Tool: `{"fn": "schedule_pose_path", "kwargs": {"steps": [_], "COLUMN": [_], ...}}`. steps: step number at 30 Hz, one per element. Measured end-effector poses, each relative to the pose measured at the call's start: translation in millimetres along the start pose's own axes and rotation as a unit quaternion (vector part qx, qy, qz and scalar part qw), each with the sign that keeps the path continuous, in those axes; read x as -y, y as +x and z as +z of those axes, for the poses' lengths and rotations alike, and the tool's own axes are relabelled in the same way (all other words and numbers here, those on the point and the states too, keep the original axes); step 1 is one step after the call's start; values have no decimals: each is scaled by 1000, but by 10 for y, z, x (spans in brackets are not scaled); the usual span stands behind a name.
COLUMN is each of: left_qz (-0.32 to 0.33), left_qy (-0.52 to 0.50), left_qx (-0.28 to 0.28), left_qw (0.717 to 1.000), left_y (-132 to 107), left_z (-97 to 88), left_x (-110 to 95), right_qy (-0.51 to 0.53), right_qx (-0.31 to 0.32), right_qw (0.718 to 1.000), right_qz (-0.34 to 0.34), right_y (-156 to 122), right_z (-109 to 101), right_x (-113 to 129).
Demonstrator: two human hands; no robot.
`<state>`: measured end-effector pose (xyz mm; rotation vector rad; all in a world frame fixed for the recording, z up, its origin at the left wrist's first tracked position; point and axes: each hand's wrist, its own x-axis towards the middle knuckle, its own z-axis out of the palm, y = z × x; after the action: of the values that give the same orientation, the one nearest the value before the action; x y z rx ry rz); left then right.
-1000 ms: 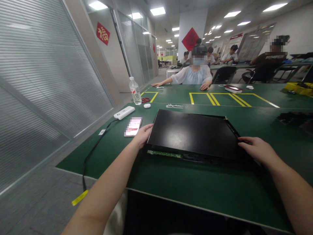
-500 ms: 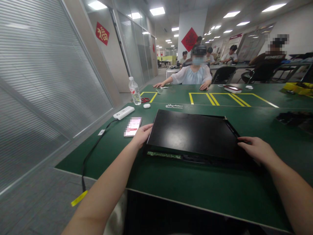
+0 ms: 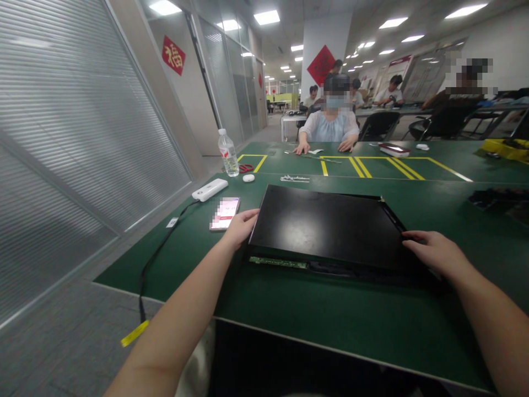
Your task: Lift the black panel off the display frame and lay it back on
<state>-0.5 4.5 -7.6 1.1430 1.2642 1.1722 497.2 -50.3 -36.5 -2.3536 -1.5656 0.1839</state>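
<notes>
A large black flat panel lies on the green table, its near edge lifted a little above a dark frame with a green circuit strip. My left hand grips the panel's left edge, fingers curled on it. On the right edge rests my right hand, its fingers closed around the rim.
A phone, a white power bank with a black cable, a water bottle, red scissors and small white parts lie beyond my left hand. A person in a pale top sits opposite. Dark items sit far right.
My hands and the panel have stayed put. The person opposite has drawn one hand in from the left toward the middle of the table.
</notes>
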Motion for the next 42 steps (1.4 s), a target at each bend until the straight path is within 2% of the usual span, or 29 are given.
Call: {"fn": "schedule_pose_path", "kwargs": {"steps": [10, 16, 20, 22, 26, 32, 38, 42], "left_qz": [-2, 13, -25, -24, 20, 86, 163, 198], "left_qy": [45, 37, 20, 22, 25, 44, 6, -7], "left_qx": [-7, -64, -70, -72, -58, -32, -7, -8], "left_qw": [999, 997, 997, 997, 998, 995, 987, 980], "left_y": [-11, 59, 63, 50, 26, 39, 8, -26], "left_z": [16, 10, -4, -9, -15, -44, -8, 7], "left_x": [-12, 27, 40, 39, 21, -8, -72, -107], "right_qy": [16, 70, 92, 97, 99, 153, 251, 338], "right_qx": [24, -7, -6, -2, 1, 7, 14, 0], "right_qw": [999, 997, 995, 995, 995, 988, 961, 930], "right_qz": [25, 25, 23, 16, 2, 35, 115, 145], "right_y": [-65, -98, -112, -114, -99, -99, -183, -186], "right_z": [-77, -88, -81, -81, -77, -92, -140, -122], "right_x": [80, 108, 122, 132, 134, 136, 238, 233]}}
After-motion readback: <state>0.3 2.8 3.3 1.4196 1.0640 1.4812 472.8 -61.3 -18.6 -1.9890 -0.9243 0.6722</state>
